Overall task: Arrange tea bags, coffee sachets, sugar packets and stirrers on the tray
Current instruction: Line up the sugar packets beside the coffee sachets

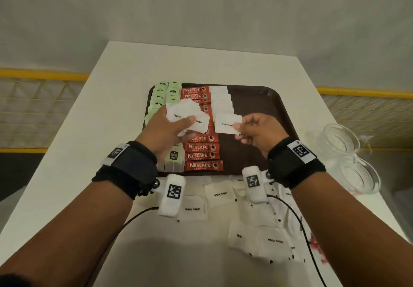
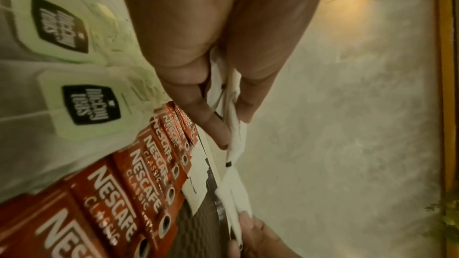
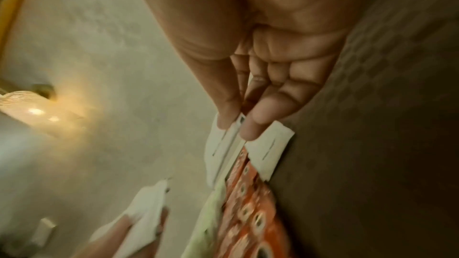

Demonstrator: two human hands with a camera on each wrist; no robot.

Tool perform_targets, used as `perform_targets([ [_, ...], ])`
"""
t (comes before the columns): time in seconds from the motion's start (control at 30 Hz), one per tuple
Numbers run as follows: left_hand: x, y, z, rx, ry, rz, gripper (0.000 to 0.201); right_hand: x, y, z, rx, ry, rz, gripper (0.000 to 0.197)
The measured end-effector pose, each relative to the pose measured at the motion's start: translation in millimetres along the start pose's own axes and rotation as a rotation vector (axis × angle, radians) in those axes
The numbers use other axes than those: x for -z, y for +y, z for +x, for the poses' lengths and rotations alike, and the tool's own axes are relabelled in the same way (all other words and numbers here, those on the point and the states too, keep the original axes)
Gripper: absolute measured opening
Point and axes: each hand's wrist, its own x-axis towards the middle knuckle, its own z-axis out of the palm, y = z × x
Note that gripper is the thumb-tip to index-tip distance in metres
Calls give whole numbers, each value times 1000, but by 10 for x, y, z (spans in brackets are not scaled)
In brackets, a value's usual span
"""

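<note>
My left hand (image 1: pixel 166 128) hovers over the brown tray (image 1: pixel 273 108), its fingers (image 2: pixel 213 123) and thumb curled round a small fan of white sugar packets (image 1: pixel 187 115). How many are in that bundle I cannot say for sure, since they overlap. My right hand (image 1: pixel 257 130) is just beside it, over the middle of the tray, thumb and fingers pinched together on one single sugar packet (image 1: pixel 226 123), held flat with its "White Sugar" print facing up.

On the tray, two columns of pale green tea bags (image 1: pixel 165 94) run along the left edge. Next to them lies a column of red coffee sachets (image 1: pixel 202 156), stacked neatly from far rim to near rim. To the right of the sachets, a short row of sugar packets already laid down (image 1: pixel 221 100) sits at the far end of the tray; the rest of that strip is bare brown surface.

Loose sugar packets on the desk (image 1: pixel 220 194) are scattered on the white desk (image 1: pixel 134 81) near me, under my wrists. Clear glass bowls (image 1: pixel 339 140) stand on the desk to the right of the tray.
</note>
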Motion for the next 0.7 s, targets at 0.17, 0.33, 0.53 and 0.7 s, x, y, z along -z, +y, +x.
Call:
perform_targets([
  [0.17,47,51,138,0,-2,-36,47,96,45,448,-101,37,-194,15],
  [0.33,77,38,193,-6,-7,-43,45,32,42,675,-153,7,-370,15],
  [0.53,95,4,217,11,7,-88,46,-83,-63,707,-188,28,-506,17],
  [0.7,64,-2,207,51,3,-141,39,-126,-150,702,-238,29,-622,23],
])
